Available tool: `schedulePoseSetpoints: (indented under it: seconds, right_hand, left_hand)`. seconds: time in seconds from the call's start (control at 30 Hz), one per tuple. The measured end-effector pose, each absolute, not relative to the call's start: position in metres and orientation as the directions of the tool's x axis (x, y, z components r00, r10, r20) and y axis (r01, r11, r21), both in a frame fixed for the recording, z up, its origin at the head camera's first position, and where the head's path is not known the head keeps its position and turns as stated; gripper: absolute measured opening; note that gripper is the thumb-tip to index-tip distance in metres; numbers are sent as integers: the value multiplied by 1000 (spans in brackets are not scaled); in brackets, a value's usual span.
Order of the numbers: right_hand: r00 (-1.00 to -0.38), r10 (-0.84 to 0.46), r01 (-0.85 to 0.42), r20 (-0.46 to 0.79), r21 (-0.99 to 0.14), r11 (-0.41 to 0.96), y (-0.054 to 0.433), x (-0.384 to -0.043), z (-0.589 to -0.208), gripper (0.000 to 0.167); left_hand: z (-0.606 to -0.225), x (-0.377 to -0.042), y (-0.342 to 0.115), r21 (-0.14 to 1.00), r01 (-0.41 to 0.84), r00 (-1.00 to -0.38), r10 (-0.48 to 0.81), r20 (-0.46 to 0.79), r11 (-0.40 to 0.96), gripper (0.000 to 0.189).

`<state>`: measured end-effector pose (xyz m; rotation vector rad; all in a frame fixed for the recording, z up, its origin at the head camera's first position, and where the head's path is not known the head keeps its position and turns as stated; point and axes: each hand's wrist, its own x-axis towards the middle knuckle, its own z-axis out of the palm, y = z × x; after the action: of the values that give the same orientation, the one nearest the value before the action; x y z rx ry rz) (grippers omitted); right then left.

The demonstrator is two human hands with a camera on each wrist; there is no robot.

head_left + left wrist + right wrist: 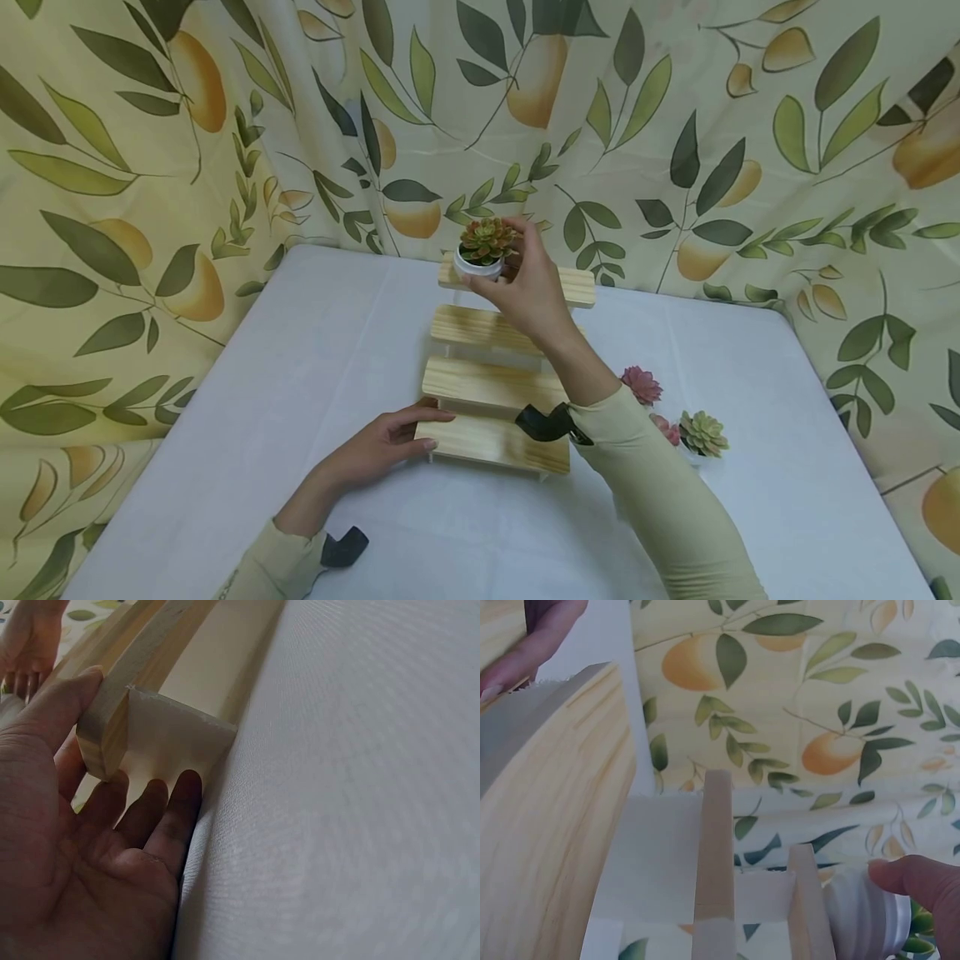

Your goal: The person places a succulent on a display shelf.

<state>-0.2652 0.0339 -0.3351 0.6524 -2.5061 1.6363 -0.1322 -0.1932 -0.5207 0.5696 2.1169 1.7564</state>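
A tiered stand with pale wooden steps and white supports stands on the table. My right hand holds a small white pot with a green and reddish succulent at the left part of the top step. In the right wrist view, the thumb lies along the ribbed pot, whose base is against or very close to that step. My left hand grips the left end of the lowest step. The left wrist view has its thumb on the wood and its fingers below, by the white support.
Right of the stand, partly behind the right forearm, are a pink succulent, another pink one and a pale green one. White cloth covers the table. A leaf-and-fruit patterned curtain hangs behind it.
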Motion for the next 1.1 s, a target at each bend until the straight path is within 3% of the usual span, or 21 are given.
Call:
schedulePoseSetpoints:
  seconds: [0.83, 1.1]
  right_hand:
    - [-916, -308, -364, 257, -856, 368, 48, -258, -329, 93]
    - [-937, -283, -303, 203, -875, 377, 76, -253, -331, 82]
  left_hand:
    - [-516, -131, -193, 985, 76, -869, 495, -10, 154, 39]
    - [-517, -131, -193, 983, 85, -870, 494, -5, 160, 40]
